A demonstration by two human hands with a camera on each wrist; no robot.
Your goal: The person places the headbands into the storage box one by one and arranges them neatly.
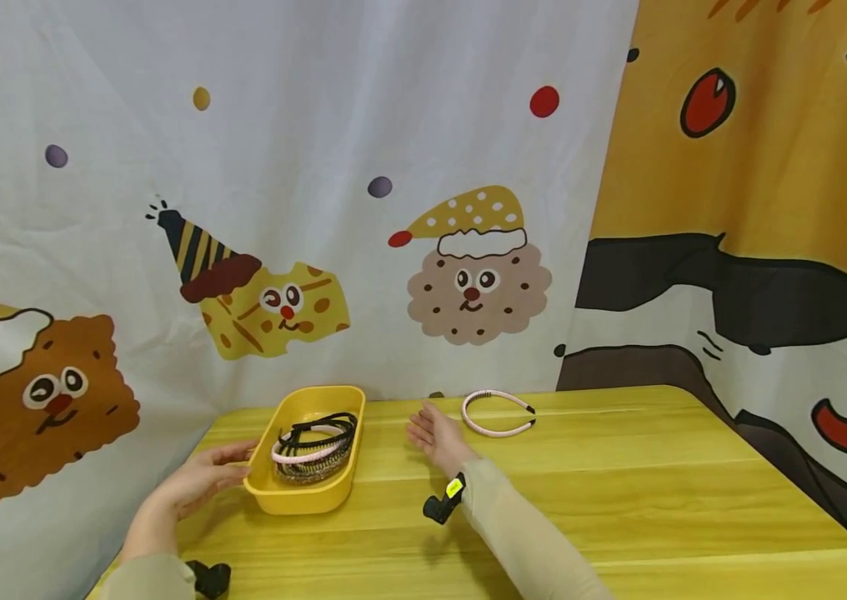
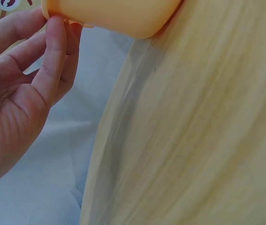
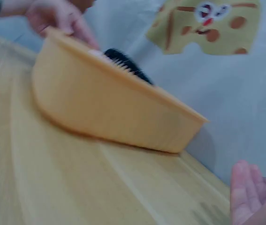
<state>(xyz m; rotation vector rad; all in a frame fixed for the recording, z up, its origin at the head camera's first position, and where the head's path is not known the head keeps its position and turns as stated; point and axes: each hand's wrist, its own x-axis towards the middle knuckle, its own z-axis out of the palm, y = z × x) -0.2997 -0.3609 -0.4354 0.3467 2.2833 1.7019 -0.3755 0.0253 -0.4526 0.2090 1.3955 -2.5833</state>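
Note:
In the head view my left hand point(image 1: 202, 479) is at the left side of a yellow plastic bin point(image 1: 303, 500), its fingertips holding the rim. The left wrist view shows those fingers point(image 2: 55, 37) meeting the bin's edge. Inside the bin lie several headbands, black toothed ones point(image 1: 352, 429), a pink one point(image 1: 307, 457) and a glittery brown one point(image 1: 311, 477). My right hand point(image 1: 440, 437) hovers over the table to the right of the bin, fingers loosely extended and holding nothing. Just beyond it lies a pink headband point(image 1: 498, 432) on the table.
The wood-grain table point(image 1: 618, 500) reaches back to a printed cloth curtain point(image 1: 363, 317) with cartoon food faces. Small black cameras point(image 1: 438, 507) are strapped to both wrists. The bin stands near the table's left edge.

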